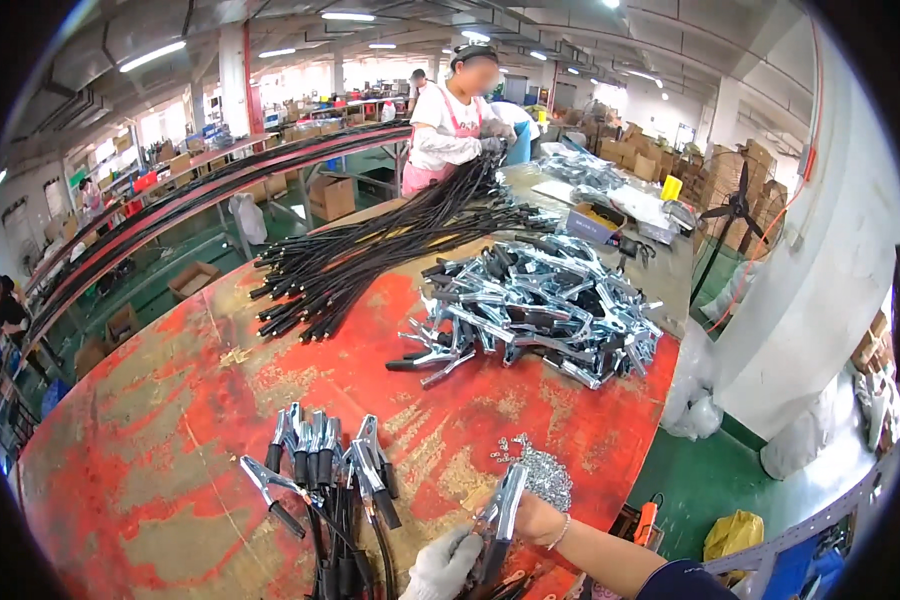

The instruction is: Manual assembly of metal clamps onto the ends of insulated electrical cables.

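Note:
Near the front edge of the table, a silver spring clamp [507, 505] with black handle grips stands tilted between my two hands. My left hand [444, 566], in a white glove, is closed at the clamp's lower side. My bare right hand [536, 521], with a bracelet at its wrist, wraps round the clamp from the right; its fingertips are partly hidden behind the metal. Just beyond it lies a pile of small shiny metal parts [542, 472]. To the left, a bunch of clamps fixed to black cables [342, 535] rests on the table.
A large heap of loose clamps [540, 305] covers the table's far right, beside a bundle of black cables [390, 250]. Across the table stands a co-worker [455, 130] holding cable ends. A box [592, 222], a standing fan [735, 207] and a white pillar [820, 250] are at the right.

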Tool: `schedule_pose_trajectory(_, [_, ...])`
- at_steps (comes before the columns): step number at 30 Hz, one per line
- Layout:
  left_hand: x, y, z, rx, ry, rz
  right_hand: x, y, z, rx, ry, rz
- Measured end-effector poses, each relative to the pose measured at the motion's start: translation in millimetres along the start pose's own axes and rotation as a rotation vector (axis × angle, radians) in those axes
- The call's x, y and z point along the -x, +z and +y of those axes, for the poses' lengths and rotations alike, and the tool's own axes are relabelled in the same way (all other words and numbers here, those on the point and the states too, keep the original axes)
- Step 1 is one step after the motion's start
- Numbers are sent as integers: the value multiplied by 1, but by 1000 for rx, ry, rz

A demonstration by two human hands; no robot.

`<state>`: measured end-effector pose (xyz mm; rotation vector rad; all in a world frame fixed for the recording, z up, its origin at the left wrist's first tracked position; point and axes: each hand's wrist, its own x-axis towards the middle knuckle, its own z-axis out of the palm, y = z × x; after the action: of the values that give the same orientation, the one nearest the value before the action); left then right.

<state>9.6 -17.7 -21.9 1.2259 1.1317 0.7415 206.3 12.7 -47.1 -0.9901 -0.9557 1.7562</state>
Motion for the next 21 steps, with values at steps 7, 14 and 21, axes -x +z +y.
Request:
schedule_pose_trajectory(7, [2,1,-4,-4,-29,6,5,-4,6,-109,-1,-137])
schedule_pose_trajectory(14, [7,-1,-1,-194,374,122,17,8,-3,-281,122,-5])
schedule_pose_trajectory(21, [-13,-1,5,-813,583,184,35,-12,-12,250,326,108])
